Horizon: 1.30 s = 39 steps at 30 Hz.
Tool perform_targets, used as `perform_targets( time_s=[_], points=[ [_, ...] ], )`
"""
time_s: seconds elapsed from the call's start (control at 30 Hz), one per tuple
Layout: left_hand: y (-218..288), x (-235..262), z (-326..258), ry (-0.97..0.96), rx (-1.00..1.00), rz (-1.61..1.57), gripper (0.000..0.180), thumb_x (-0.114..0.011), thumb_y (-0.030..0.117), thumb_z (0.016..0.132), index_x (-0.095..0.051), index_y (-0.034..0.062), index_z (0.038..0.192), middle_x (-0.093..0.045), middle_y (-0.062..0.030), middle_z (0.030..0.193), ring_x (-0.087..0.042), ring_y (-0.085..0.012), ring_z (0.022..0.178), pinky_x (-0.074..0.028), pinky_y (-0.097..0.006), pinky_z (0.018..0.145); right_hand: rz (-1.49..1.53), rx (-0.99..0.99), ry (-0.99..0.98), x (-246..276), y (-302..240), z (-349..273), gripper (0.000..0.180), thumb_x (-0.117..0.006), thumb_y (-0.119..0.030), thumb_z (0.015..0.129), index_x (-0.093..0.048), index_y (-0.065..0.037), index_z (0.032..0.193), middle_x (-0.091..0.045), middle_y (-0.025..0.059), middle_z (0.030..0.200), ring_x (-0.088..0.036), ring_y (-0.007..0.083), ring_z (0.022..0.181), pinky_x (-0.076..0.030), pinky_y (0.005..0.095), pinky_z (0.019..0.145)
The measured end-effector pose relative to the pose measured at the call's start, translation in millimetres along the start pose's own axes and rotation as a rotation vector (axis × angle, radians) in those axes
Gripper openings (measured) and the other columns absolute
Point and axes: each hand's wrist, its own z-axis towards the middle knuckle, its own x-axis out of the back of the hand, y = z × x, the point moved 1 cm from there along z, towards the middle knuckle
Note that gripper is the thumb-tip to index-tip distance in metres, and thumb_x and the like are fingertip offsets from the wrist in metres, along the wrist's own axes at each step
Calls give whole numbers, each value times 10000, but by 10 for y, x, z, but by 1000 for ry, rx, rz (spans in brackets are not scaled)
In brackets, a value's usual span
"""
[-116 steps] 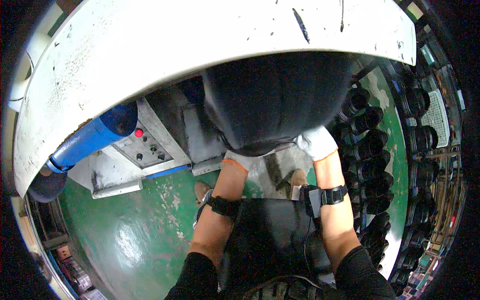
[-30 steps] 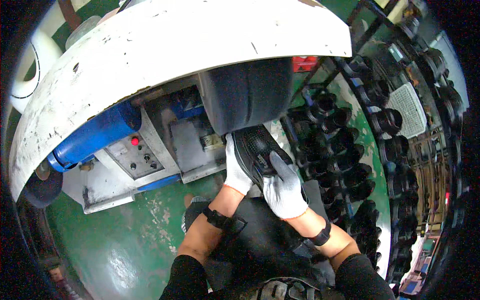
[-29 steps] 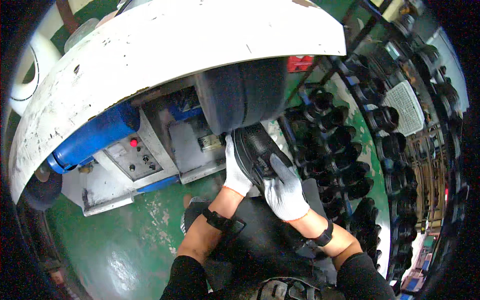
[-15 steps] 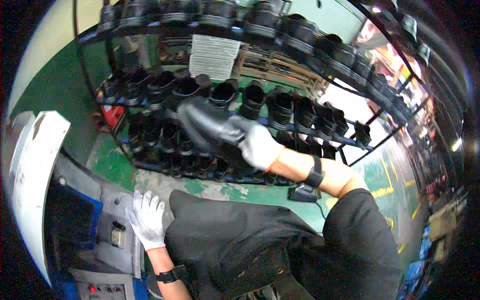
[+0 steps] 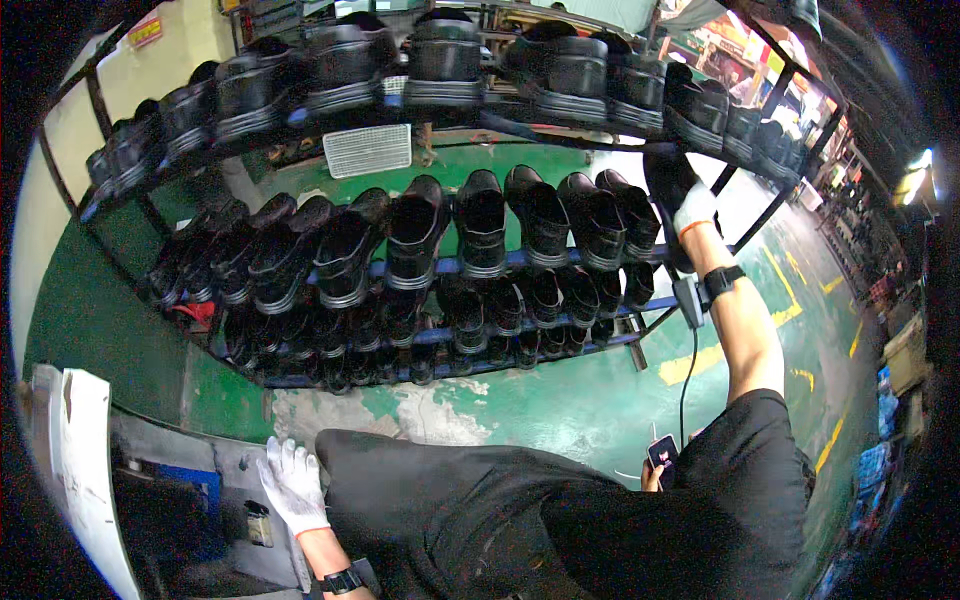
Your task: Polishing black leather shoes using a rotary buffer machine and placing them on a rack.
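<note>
Out at the right end of the rack's middle row, my gloved right hand (image 5: 695,207) is closed on a black shoe (image 5: 668,185). The shoe is dark and partly hidden by the hand and the rack's upper tier. It stands heel-down beside the last shoe in that row (image 5: 632,212). My left hand (image 5: 293,487), in a white glove with an orange cuff, lies with fingers stretched on the edge of a grey machine (image 5: 235,460). Nothing shows in it.
Black shoes line several tiers of the metal rack (image 5: 440,262). A white panel (image 5: 85,450) rises at the machine's left. Beyond my right sleeve, another person's hand (image 5: 652,478) holds a phone (image 5: 662,452). A cable (image 5: 688,390) hangs from my right wrist device.
My right hand has carried the shoe from the middle to the rack's right end, arm stretched out. The rack appears closer and shifted in view. My left hand stays on the machine.
</note>
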Motion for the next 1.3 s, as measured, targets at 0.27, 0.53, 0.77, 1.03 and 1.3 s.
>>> perform_targets(
  time_s=[0.27,0.53,0.77,1.03,1.3],
  points=[
    [-161,-389,-74,-3,-17,70,396,-503,390,976,-557,102,1243,-671,-88,1044,-655,-210,845,-560,-361,731,-992,-63,187,654,-27,714,353,-481,-280,934,-651,-50,1140,-618,100,1260,-603,255,1130,-468,368,961],
    [-457,-530,-27,38,34,140,420,-517,408,966,-541,124,1274,-649,-75,1084,-638,-199,881,-546,-356,761,-2212,379,152,1223,-642,1073,410,-545,-398,892,-647,-56,1096,-646,182,1163,-618,376,1058,-487,451,889],
    [-358,-391,-55,-14,46,151,447,-517,431,960,-527,129,1289,-636,-74,1098,-618,-188,890,-521,-355,789,-2156,-361,145,1262,-429,111,463,-535,-313,873,-597,-9,1217,-624,204,1214,-609,353,1116,-487,408,923],
    [-279,-38,-127,11,33,-59,407,-507,403,970,-542,119,1260,-636,-76,1068,-611,-196,860,-525,-352,770,-2076,-83,307,2332,-809,107,340,-498,-288,859,-712,-24,861,-702,163,971,-669,263,844,-517,416,727],
    [90,431,-109,-174,-13,-220,472,-507,350,965,-474,56,1333,-575,-110,1122,-538,-233,934,-463,-354,838,-1366,-817,-486,896,659,-1552,291,-452,-172,927,-655,16,1017,-669,72,909,-639,206,830,-513,340,734]
  ],
)
